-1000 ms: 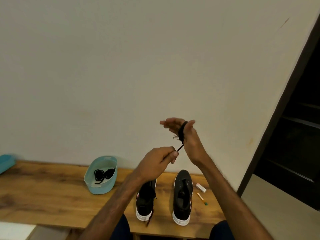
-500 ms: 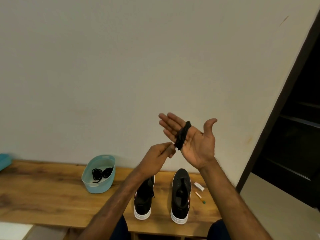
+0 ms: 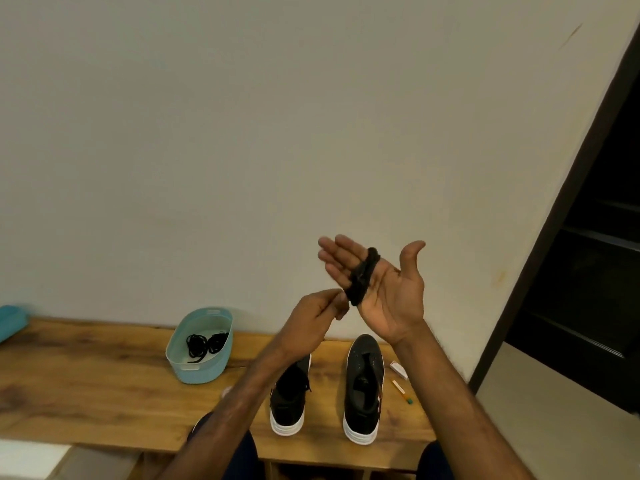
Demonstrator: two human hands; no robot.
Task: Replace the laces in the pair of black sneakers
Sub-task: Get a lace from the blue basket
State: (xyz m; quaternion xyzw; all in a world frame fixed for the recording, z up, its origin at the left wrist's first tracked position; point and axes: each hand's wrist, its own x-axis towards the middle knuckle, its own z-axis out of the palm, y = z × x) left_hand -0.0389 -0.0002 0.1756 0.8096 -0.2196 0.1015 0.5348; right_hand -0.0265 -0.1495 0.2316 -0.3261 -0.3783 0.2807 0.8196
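Right hand (image 3: 384, 292) up, spread flat, coiled black shoelace (image 3: 362, 277) wound round its fingers; left hand (image 3: 317, 318) pinches the coil's lower end. Below, the left forearm (image 3: 242, 403) covers part of 1 black white-soled sneaker (image 3: 289, 405) on the wooden bench (image 3: 104, 386), teal plastic tub (image 3: 194, 370) alongside.

Wood bench (image 3: 86, 386): sneakers (image 3: 363, 386), tub (image 3: 204, 372).

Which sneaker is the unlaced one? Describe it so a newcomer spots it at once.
On the wooden bench along the wall, two black sneakers with white soles stand side by side, toes to the wall. Take the right sneaker, next to the small white box and the thin stick. Its eyelets are bare, while the left sneaker still carries a lace.
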